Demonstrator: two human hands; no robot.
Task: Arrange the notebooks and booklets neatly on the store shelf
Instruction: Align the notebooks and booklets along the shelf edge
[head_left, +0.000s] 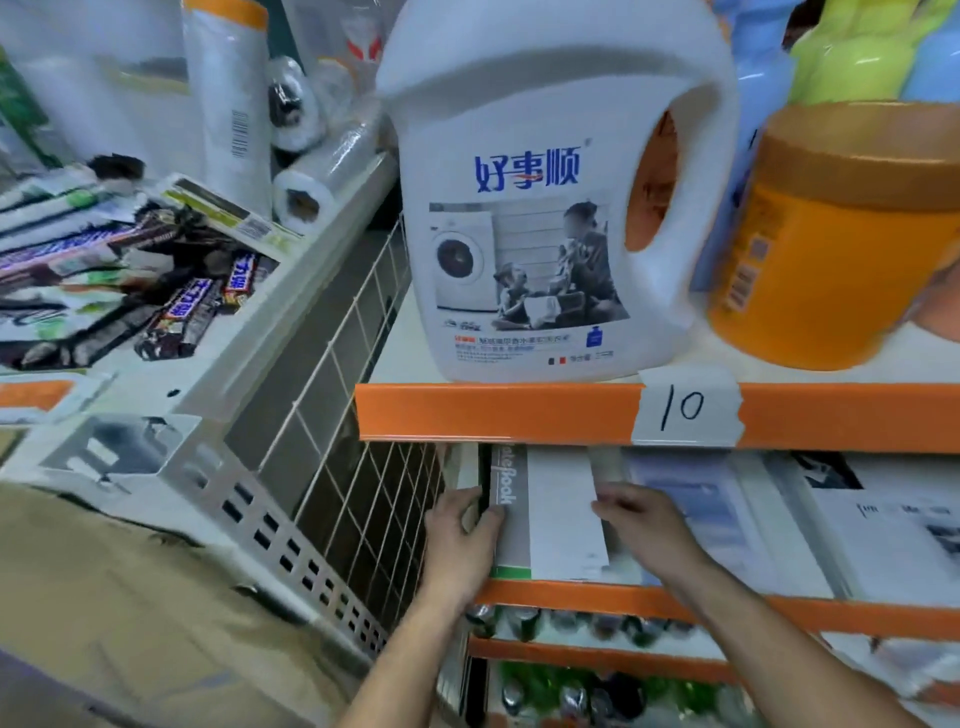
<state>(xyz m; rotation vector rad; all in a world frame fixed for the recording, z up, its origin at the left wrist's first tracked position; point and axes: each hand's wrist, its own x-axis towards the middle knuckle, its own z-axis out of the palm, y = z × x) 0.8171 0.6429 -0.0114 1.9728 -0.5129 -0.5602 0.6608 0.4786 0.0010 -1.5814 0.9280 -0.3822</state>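
1. Both hands are in the lower middle of the frame, on the second shelf down, under the orange shelf lip (493, 413) with the taped "10" tag (687, 408).
2. The left hand (460, 532) grips the grey notebook (511, 525) by its left edge, with the thumb lying on the cover near the "NoteBook" lettering and the fingers curled round the side.
3. The right hand (641, 519) has bent fingers down on the right edge of the white booklet (561, 514). It's too blurry to tell if that's a pinch or just a press.
4. The hands are apart, with the white booklet between them. It lies on top of the grey notebook, partly covering it.
5. To the right on the same shelf there's a bluish booklet (698, 512), then more pale printed ones (883, 535) at the right edge of the frame, lying flat side by side.
6. A wire grid divider (353, 415) sits tight against the left hand, so that side is pretty cramped.
7. The shelf above hangs over the back of the stack. It carries a big white detergent jug (524, 208) and an orange tub (841, 249).
8. At upper left there's a tray of chocolate bars (192, 306) and plastic-wrap rolls (304, 195). Cans (519, 621) are on the shelf below.
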